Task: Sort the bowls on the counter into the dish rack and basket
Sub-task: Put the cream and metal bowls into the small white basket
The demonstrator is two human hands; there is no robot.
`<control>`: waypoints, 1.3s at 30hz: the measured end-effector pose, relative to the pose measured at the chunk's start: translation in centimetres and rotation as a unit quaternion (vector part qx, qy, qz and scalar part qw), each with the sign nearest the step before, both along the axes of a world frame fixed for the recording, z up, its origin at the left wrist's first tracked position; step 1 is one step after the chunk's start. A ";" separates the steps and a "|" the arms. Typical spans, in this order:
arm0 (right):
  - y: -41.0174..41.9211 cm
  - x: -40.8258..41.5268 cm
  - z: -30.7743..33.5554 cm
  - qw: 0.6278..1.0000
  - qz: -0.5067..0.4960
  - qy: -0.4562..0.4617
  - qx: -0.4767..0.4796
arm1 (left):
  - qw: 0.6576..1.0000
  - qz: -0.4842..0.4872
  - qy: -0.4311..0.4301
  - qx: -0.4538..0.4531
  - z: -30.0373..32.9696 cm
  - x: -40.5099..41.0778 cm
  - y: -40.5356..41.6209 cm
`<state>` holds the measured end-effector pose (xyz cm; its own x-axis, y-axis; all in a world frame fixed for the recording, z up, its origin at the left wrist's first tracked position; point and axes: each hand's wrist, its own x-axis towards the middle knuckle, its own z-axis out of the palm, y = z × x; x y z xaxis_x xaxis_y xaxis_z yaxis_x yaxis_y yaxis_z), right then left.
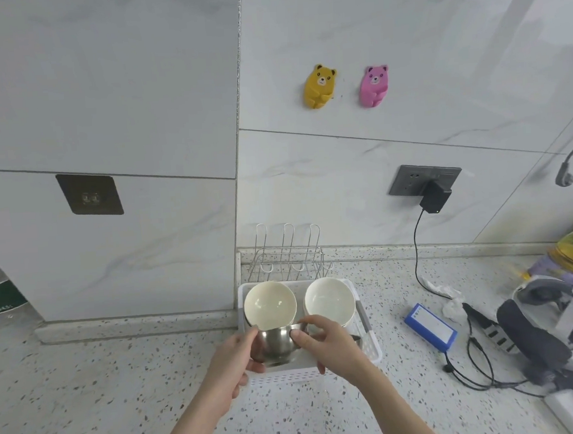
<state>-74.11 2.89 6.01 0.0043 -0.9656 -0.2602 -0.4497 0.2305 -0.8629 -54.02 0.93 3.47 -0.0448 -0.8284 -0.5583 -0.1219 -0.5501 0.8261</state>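
Presently: steel bowl [275, 346], gripped by left hand [233, 366] and right hand [328, 344], over basket [372, 343]; two white bowls [270, 304] inside; wire rack [289, 254] behind basket.

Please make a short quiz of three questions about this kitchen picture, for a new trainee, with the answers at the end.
1. True or false: the steel bowl is held by both the left hand and the right hand.
2. How many white bowls lie in the basket? A) none B) two C) four
3. Fill in: the wire rack stands ____ the basket, against the wall.

Key: 1 true, a hand grips it on each side. 2 B, two white bowls side by side, the second on the right. 3 behind.
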 end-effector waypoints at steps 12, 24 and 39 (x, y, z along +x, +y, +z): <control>-2.4 0.0 -1.5 0.995 -0.014 0.087 0.036 | 0.990 -0.093 -0.089 -0.051 -0.5 0.1 -2.1; -3.4 0.3 -2.6 0.978 0.032 0.187 0.091 | 0.958 -0.169 -0.205 -0.110 -2.1 0.5 -2.6; 0.2 -0.3 -2.1 0.983 0.042 0.170 0.063 | 0.966 -0.128 -0.191 -0.121 -1.8 0.5 0.9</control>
<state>-74.36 3.10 3.95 -0.0259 -0.9259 -0.3769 -0.7291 0.2754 -0.6266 -53.48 1.81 1.70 -0.0939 -0.9258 -0.3663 -0.5496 -0.2586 0.7944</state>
